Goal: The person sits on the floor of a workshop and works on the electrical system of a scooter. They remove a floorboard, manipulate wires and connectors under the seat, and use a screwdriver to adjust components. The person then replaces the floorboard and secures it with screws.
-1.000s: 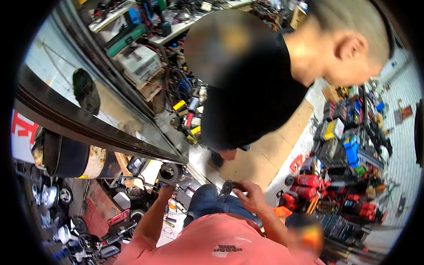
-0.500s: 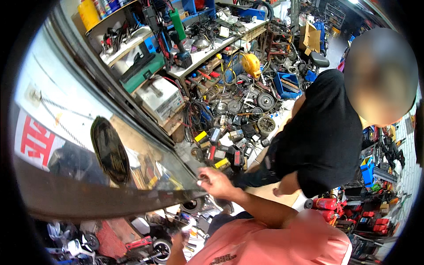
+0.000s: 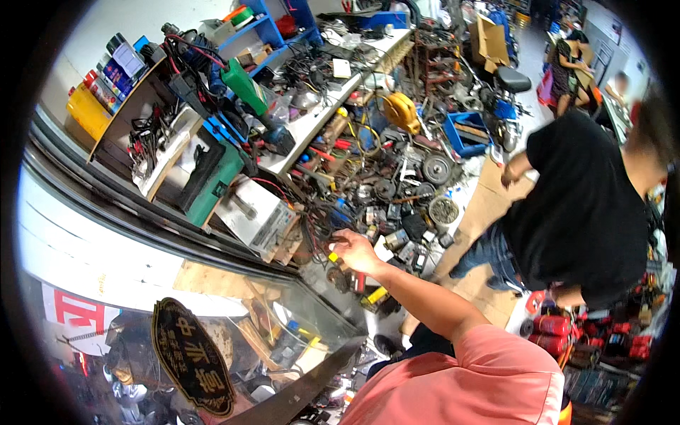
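Observation:
My right hand (image 3: 356,253) reaches forward and left on an outstretched bare forearm. Its fingers are bent together, and a small dark thing seems to show at the fingertips, too small to make out. Beyond the fingers lie hanging cables and a white box-shaped device (image 3: 251,212) on a low shelf. Below the hand, apart from it, is a glass door (image 3: 283,312) with a dark frame and a dark oval plaque (image 3: 193,355) with gold trim. My left hand is out of view.
A person in a black T-shirt (image 3: 574,205) stands close on the right. Parts and battery packs litter the floor around a blue crate (image 3: 464,134). A cluttered workbench (image 3: 304,131) runs along the back, and red fire extinguishers (image 3: 551,326) stand at lower right.
My right hand has come off the glass door's frame edge. The view has shifted, and my left hand has gone out of it. The person in black has turned away.

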Action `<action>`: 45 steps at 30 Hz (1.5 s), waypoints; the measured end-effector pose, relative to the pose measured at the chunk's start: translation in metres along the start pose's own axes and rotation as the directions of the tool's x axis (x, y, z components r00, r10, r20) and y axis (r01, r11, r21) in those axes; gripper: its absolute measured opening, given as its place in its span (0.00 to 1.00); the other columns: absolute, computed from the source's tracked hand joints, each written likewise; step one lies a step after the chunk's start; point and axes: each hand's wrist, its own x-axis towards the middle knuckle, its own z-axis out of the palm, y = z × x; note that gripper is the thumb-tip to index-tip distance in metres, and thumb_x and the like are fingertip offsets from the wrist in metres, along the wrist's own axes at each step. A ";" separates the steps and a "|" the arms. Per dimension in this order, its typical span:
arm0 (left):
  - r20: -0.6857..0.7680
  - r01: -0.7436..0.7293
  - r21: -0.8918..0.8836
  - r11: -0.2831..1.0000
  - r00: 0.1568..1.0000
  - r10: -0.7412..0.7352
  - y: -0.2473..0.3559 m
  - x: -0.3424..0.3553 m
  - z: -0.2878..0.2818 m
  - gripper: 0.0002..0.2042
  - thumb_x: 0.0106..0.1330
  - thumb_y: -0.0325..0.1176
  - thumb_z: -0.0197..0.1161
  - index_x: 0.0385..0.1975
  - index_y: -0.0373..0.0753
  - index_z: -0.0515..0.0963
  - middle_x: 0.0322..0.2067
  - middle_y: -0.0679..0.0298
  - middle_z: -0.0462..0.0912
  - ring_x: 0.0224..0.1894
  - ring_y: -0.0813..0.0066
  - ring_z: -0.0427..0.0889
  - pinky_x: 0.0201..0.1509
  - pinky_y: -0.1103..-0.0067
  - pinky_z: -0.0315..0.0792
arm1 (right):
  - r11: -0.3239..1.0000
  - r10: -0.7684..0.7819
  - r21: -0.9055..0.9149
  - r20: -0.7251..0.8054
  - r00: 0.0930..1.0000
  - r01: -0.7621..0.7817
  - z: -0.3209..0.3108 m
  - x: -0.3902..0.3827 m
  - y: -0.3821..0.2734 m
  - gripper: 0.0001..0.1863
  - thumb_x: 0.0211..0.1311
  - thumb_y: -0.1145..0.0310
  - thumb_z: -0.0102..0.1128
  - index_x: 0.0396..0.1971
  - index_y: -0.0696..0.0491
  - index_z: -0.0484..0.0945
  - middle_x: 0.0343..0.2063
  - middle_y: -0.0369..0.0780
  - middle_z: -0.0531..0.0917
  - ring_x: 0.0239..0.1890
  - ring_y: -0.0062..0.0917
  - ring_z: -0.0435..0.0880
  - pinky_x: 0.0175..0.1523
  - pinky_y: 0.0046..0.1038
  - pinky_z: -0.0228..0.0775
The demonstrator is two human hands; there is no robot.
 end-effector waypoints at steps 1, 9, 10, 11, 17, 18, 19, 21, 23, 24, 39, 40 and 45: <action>0.027 -0.022 0.042 0.999 0.999 0.021 0.031 0.011 0.023 0.13 0.67 0.42 0.58 0.39 0.38 0.78 0.28 0.51 0.83 0.26 0.56 0.84 0.24 0.64 0.76 | 0.997 -0.063 -0.057 -0.061 0.996 0.060 -0.023 0.030 0.012 0.26 0.66 0.65 0.67 0.60 0.59 0.75 0.41 0.42 0.88 0.42 0.24 0.86 0.49 0.28 0.78; -0.087 -0.148 -0.073 0.986 0.986 0.141 0.090 -0.050 0.103 0.13 0.66 0.41 0.58 0.37 0.37 0.80 0.27 0.50 0.83 0.28 0.55 0.85 0.27 0.63 0.76 | 0.838 -0.436 -0.415 -0.116 0.893 0.355 -0.023 0.267 -0.090 0.27 0.58 0.57 0.71 0.53 0.59 0.79 0.45 0.54 0.86 0.50 0.44 0.85 0.55 0.39 0.76; -0.106 -0.154 -0.097 0.983 0.984 0.143 0.087 -0.058 0.107 0.13 0.66 0.41 0.58 0.37 0.37 0.80 0.27 0.50 0.83 0.28 0.55 0.85 0.27 0.63 0.76 | 0.784 -0.449 -0.546 -0.168 0.878 0.296 -0.016 0.295 -0.110 0.29 0.57 0.55 0.71 0.52 0.60 0.79 0.46 0.55 0.85 0.51 0.50 0.84 0.57 0.43 0.75; -0.121 -0.158 -0.115 0.981 0.982 0.144 0.084 -0.065 0.113 0.13 0.66 0.41 0.58 0.37 0.37 0.80 0.27 0.50 0.83 0.29 0.55 0.85 0.28 0.63 0.76 | 0.736 -0.476 -0.603 -0.139 0.869 0.307 -0.016 0.326 -0.124 0.31 0.56 0.53 0.73 0.51 0.61 0.78 0.47 0.57 0.84 0.52 0.52 0.82 0.58 0.45 0.74; -0.227 -0.102 -0.251 0.963 0.973 0.044 0.034 -0.100 0.138 0.13 0.65 0.41 0.58 0.35 0.37 0.81 0.27 0.49 0.84 0.30 0.54 0.85 0.30 0.63 0.77 | 0.619 -0.554 -0.674 -0.011 0.832 0.403 0.023 0.421 -0.170 0.40 0.52 0.49 0.74 0.57 0.62 0.73 0.54 0.58 0.81 0.58 0.53 0.80 0.62 0.45 0.72; -0.237 -0.075 -0.277 0.958 0.971 0.008 0.022 -0.105 0.143 0.13 0.65 0.41 0.58 0.35 0.37 0.81 0.27 0.49 0.84 0.30 0.54 0.85 0.30 0.63 0.77 | 0.657 -0.469 -0.650 0.046 0.882 0.382 0.026 0.427 -0.176 0.41 0.53 0.48 0.72 0.61 0.60 0.71 0.54 0.58 0.81 0.58 0.52 0.79 0.62 0.46 0.73; -0.239 -0.058 -0.294 0.954 0.971 -0.015 0.017 -0.105 0.147 0.13 0.64 0.41 0.58 0.35 0.37 0.82 0.27 0.48 0.84 0.31 0.54 0.86 0.31 0.63 0.77 | 0.670 -0.476 -0.630 0.043 0.878 0.394 0.025 0.443 -0.174 0.37 0.53 0.48 0.71 0.57 0.58 0.74 0.48 0.57 0.83 0.53 0.54 0.81 0.58 0.46 0.74; -0.238 -0.020 -0.325 0.946 0.969 -0.062 0.009 -0.102 0.156 0.13 0.64 0.41 0.58 0.34 0.37 0.82 0.27 0.48 0.84 0.31 0.53 0.86 0.31 0.63 0.77 | 0.687 -0.492 -0.601 0.029 0.870 0.408 0.016 0.482 -0.170 0.30 0.54 0.50 0.71 0.50 0.56 0.79 0.40 0.57 0.86 0.47 0.56 0.83 0.51 0.47 0.76; -0.253 0.028 -0.371 0.928 0.959 -0.130 -0.008 -0.108 0.165 0.13 0.64 0.41 0.59 0.34 0.37 0.82 0.27 0.48 0.84 0.32 0.53 0.86 0.32 0.62 0.77 | 0.604 -0.602 -0.563 0.141 0.786 0.564 0.023 0.491 -0.173 0.24 0.55 0.52 0.70 0.40 0.58 0.81 0.34 0.57 0.85 0.44 0.57 0.84 0.46 0.48 0.75; -0.255 0.045 -0.383 0.922 0.955 -0.152 -0.011 -0.108 0.169 0.13 0.64 0.41 0.59 0.34 0.37 0.83 0.27 0.48 0.84 0.32 0.53 0.86 0.32 0.62 0.77 | 0.641 -0.608 -0.500 0.131 0.783 0.582 0.019 0.504 -0.168 0.22 0.56 0.55 0.69 0.42 0.58 0.81 0.36 0.56 0.86 0.44 0.54 0.85 0.46 0.45 0.76; -0.643 -0.040 -0.133 0.990 0.763 -0.055 -0.053 -0.205 0.251 0.19 0.62 0.45 0.57 0.33 0.30 0.82 0.34 0.38 0.84 0.41 0.38 0.84 0.45 0.55 0.76 | -0.607 -0.568 -0.782 0.550 0.612 0.140 0.017 0.600 -0.119 0.15 0.70 0.59 0.57 0.23 0.37 0.88 0.24 0.32 0.89 0.25 0.23 0.89 0.25 0.29 0.78; -0.693 -0.198 -0.252 0.947 0.720 -0.034 -0.039 -0.192 0.257 0.18 0.63 0.44 0.57 0.34 0.32 0.83 0.37 0.41 0.85 0.43 0.41 0.84 0.47 0.56 0.77 | -0.622 -0.622 -0.772 0.590 0.515 0.134 -0.026 0.649 -0.156 0.15 0.68 0.57 0.57 0.23 0.39 0.89 0.23 0.34 0.89 0.23 0.26 0.89 0.26 0.33 0.78; -0.576 0.099 0.029 0.995 0.815 -0.064 -0.173 -0.240 0.362 0.13 0.66 0.42 0.57 0.31 0.39 0.82 0.31 0.52 0.84 0.35 0.51 0.85 0.37 0.62 0.79 | -0.616 -0.624 -0.760 0.631 0.461 0.206 0.022 0.655 -0.125 0.13 0.65 0.60 0.56 0.25 0.43 0.88 0.27 0.38 0.90 0.29 0.32 0.91 0.30 0.36 0.81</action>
